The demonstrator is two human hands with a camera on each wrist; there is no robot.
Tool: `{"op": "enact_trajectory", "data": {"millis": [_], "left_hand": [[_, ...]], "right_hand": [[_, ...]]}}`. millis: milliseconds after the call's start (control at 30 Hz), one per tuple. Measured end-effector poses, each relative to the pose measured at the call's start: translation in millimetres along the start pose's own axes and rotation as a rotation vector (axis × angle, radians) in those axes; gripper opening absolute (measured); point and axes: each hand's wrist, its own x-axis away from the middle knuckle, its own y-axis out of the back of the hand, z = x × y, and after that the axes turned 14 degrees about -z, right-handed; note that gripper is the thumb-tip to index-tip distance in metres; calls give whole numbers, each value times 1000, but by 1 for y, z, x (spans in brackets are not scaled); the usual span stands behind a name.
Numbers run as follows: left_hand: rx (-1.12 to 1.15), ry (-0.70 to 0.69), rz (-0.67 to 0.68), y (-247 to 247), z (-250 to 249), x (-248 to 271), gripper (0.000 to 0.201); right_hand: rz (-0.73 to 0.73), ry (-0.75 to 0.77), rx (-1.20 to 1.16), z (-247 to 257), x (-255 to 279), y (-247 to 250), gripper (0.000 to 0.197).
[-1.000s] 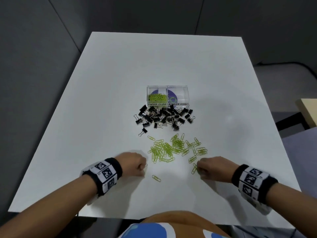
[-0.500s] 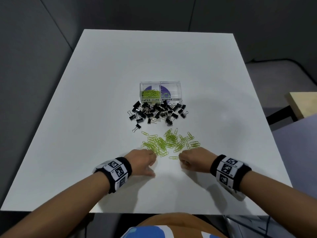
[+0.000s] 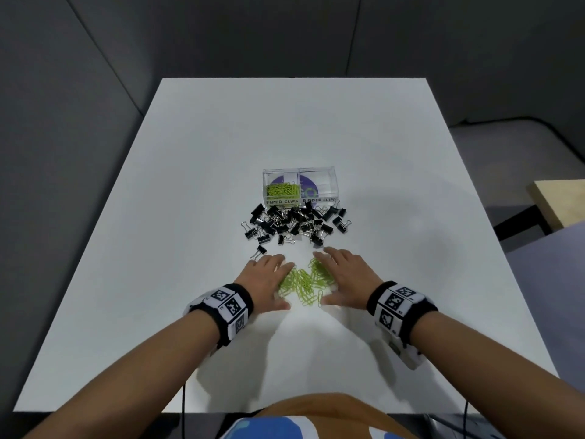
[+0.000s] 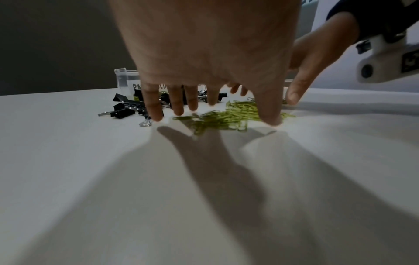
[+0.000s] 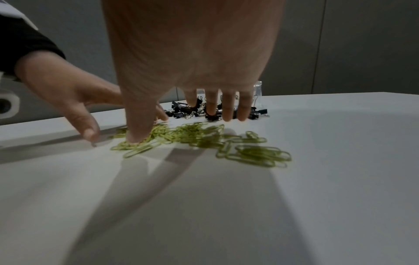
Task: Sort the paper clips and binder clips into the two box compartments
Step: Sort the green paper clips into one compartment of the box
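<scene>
Clear plastic box [image 3: 316, 177], matt table [image 3: 190, 185]

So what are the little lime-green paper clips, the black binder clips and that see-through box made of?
Lime-green paper clips: bent wire, probably metal under a matte coloured coating, since no bare metal shows.
Black binder clips: black bodies, likely painted sheet metal, with shiny silver wire handles.
See-through two-compartment box: clear, glossy hard plastic by its look; the clips inside show through its walls.

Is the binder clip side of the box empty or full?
Empty: the right compartment shows only its clear walls and printed base, no clips inside.
</scene>
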Motion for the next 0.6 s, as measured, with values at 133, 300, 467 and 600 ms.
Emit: {"op": "enact_trajectory", "data": {"millis": [133, 300, 467, 600], "left_hand": [[52, -11, -16, 0, -2, 0, 71], [168, 27, -25, 5, -3, -1, 67], [273, 135, -9, 5, 0, -8, 49], [308, 152, -3, 3, 2, -12, 35]], "right_hand": [[58, -8, 60, 13, -5, -7, 80], [-21, -20, 38, 21, -8, -10, 71], [47, -62, 103, 25, -14, -5, 83], [35, -98, 25, 28, -21, -3, 63]]}}
